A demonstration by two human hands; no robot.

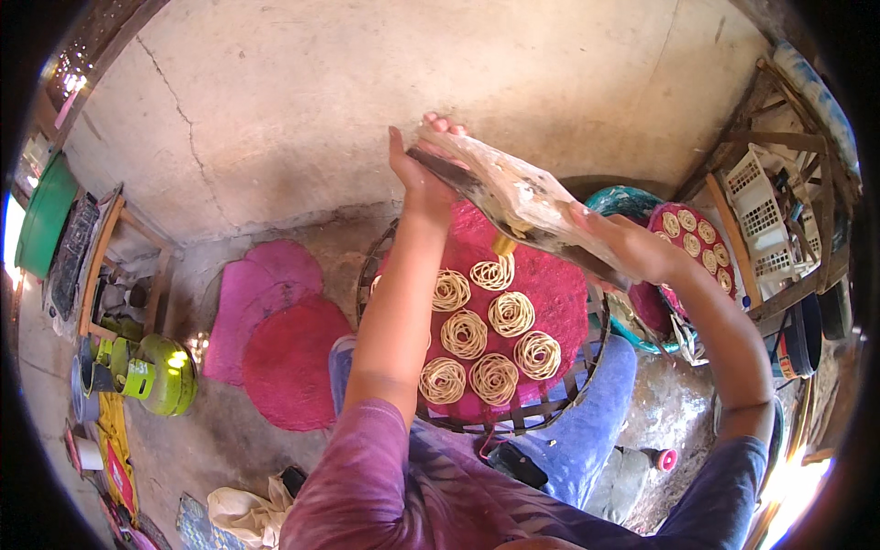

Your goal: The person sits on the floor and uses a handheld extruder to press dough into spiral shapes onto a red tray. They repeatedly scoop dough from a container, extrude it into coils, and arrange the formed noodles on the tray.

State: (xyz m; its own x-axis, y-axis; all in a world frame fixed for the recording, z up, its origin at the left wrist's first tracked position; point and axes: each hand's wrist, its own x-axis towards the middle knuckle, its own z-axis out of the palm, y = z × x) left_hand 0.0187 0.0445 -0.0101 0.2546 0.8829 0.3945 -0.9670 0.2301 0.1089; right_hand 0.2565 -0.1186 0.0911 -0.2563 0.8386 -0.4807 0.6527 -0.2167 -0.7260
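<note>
Both hands squeeze a wooden hand press [522, 188], tilted down to the right, with a whitish, dough-smeared upper board and a dark lower one. My left hand [423, 174] wraps round its upper left end, thumb out and fingertips over the top. Round its lower right end closes my right hand [632, 246]. Beneath the press a brass nozzle [503, 244] sits just over a coil of thin pale dough strands [493, 272]. Several similar coils [511, 314] lie on a round red mat [564, 302]. A woven tray [587, 392] on my lap carries the mat.
At right, a teal basin [616, 198] stands behind another red mat with coils [689, 240], near a white plastic crate [759, 213]. Pink and red mats [295, 362] lie on the floor at left. Beyond them are a green gas cylinder [170, 374] and a wooden stand [101, 266].
</note>
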